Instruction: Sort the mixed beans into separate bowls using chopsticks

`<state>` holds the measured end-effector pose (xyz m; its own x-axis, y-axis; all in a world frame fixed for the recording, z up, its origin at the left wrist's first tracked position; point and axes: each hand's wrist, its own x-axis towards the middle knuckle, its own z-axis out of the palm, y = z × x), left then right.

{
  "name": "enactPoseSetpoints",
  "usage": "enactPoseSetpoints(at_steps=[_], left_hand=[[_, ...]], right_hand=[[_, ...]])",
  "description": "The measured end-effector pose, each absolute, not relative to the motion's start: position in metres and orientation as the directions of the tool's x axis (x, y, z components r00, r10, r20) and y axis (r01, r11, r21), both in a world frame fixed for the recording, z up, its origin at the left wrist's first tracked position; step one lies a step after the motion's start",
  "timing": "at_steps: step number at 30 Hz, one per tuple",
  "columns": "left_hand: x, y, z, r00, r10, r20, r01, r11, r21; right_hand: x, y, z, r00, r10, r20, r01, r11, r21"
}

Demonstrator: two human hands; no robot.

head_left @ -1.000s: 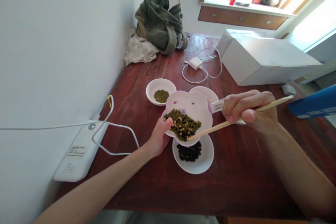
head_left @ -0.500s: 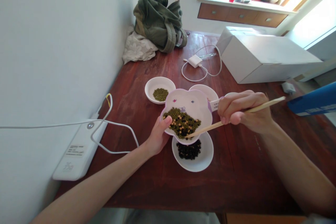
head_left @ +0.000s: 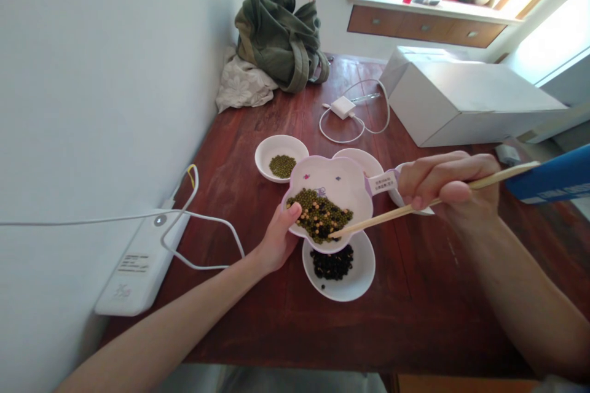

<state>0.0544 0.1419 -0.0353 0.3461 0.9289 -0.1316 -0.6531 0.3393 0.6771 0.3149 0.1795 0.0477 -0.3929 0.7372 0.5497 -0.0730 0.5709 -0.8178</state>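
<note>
My left hand grips the near-left rim of a white flower-shaped bowl with a lilac edge, thumb inside. A mix of green, black and yellowish beans lies in it. My right hand is closed around wooden chopsticks, their tips among the beans at the bowl's near edge. Partly beneath the flower-shaped bowl is a round white bowl of black beans. A white bowl of green beans stands behind to the left.
Two more white bowls are partly covered, one behind my right hand. Farther back lie a white charger with cable, a green bag and a white box. A white power strip lies along the left wall; a blue object is at right.
My right hand has moved to the right along with the chopsticks, whose tips stay near the bowl's near edge. A black bean now shows apart near the lower bowl's front. My left hand stays put.
</note>
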Motion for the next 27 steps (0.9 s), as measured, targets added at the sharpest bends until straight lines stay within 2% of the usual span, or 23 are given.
enactPoseSetpoints(at_steps=[5,11,18,24,27], left_hand=[[0.054,0.143,-0.037,0.36,0.921,-0.15,-0.674,0.368,0.641],[0.051,0.143,-0.042,0.396,0.908,-0.139,-0.7,0.396,0.594],[0.05,0.145,-0.036,0.339,0.928,-0.154,-0.751,0.366,0.55],[0.05,0.145,-0.033,0.36,0.913,-0.19,-0.742,0.404,0.535],[0.05,0.144,-0.032,0.356,0.914,-0.194,-0.742,0.403,0.536]], right_hand=[[0.317,0.173,0.056,-0.365,0.745,0.558,0.044,0.613,-0.789],[0.309,0.168,0.057,-0.44,0.676,0.591,0.068,0.682,-0.728],[0.301,0.166,0.051,-0.491,0.584,0.646,0.119,0.78,-0.615],[0.297,0.16,0.048,-0.508,0.635,0.582,0.157,0.733,-0.662],[0.296,0.158,0.047,-0.481,0.651,0.588,0.121,0.713,-0.691]])
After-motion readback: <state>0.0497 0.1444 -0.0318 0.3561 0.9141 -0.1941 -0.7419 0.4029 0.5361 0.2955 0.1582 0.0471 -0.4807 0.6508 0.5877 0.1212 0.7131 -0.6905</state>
